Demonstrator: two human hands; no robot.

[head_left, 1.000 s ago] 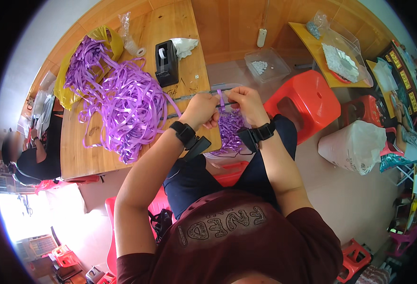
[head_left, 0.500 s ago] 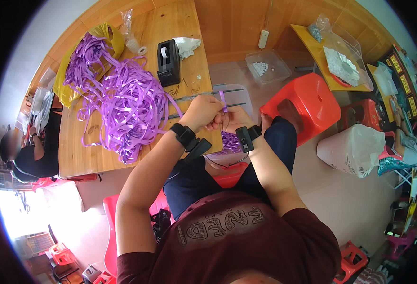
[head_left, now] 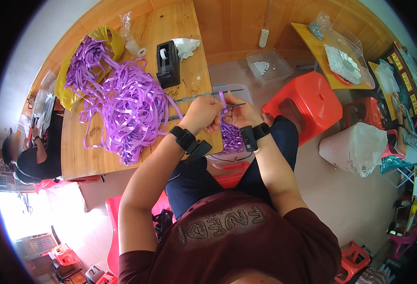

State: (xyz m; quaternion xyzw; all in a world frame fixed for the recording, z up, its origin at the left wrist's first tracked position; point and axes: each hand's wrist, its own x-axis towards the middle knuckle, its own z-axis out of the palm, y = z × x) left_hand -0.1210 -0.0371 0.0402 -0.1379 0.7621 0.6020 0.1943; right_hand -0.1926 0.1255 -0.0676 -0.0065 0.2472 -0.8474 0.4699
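Two thin dark rods [head_left: 236, 90] stick out past the table's right edge, and a short purple ribbon [head_left: 222, 100] hangs across them. My left hand [head_left: 204, 112] is closed beside the rods, its fingertips pinching the ribbon from the left. On the right side of the ribbon, my right hand [head_left: 244, 114] has its thumb and fingers bent around the nearer rod and drawn in on the ribbon. The exact fingertip contact is partly hidden. Under my hands, a clear plastic box [head_left: 247, 97] holds many purple ribbon pieces [head_left: 231, 137].
A large tangle of purple ribbon [head_left: 133, 106] spreads over the wooden table [head_left: 90, 158] from a yellow bag [head_left: 62, 90]. A black tape dispenser [head_left: 168, 71] stands behind it. To the right are a red stool [head_left: 308, 102] and a white sack [head_left: 353, 149]. Other people sit at both sides.
My right hand's fingers have shifted up and apart from my left hand, toward the nearer rod and ribbon. More of the purple pieces in the box below now shows.
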